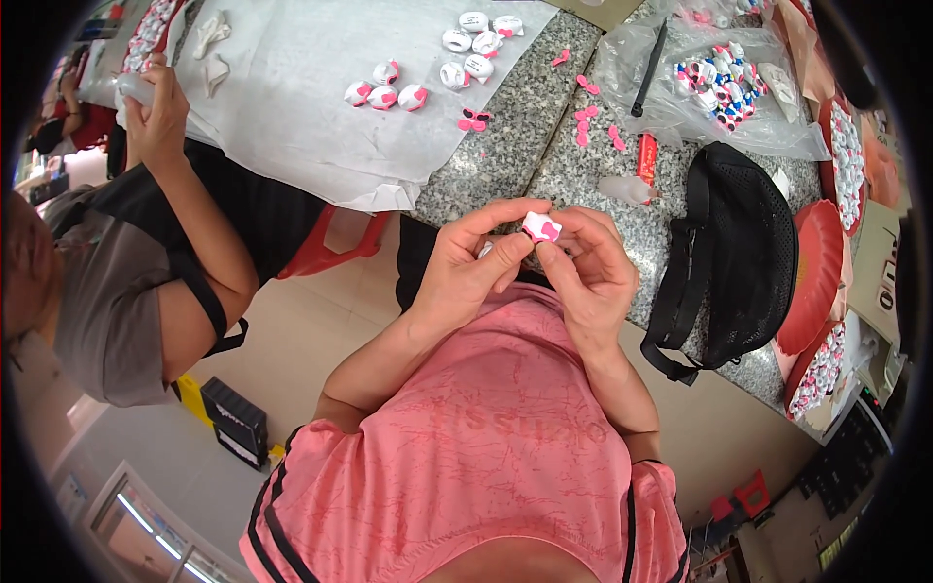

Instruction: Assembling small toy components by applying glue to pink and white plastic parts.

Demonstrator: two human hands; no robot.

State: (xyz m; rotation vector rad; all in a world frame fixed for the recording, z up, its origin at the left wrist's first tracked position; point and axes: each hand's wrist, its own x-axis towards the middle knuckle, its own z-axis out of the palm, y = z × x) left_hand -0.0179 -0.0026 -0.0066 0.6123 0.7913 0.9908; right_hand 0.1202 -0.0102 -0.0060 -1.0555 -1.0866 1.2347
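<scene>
Between the fingertips of both my hands is a small white toy head with pink parts [542, 228], close to the table's near edge. My left hand [474, 255] pinches it from the left, the thumb and forefinger closed on it. My right hand [595, 260] grips its right side with thumb and fingers. A bit of something white shows behind my left thumb, too covered to name. Beyond my hands lie loose pink bow-shaped pieces [583, 114]. A clear squeeze bottle with a red label [645, 160] lies to the right of them.
White heads with pink parts [386, 95] and plain white ones [476, 44] stand on a white sheet [292, 126]. Right are a black mesh bag [743, 257], a plastic bag of small coloured pieces [622, 58], a black pen [651, 68] and red trays [814, 272]. A co-worker [146, 262] sits left.
</scene>
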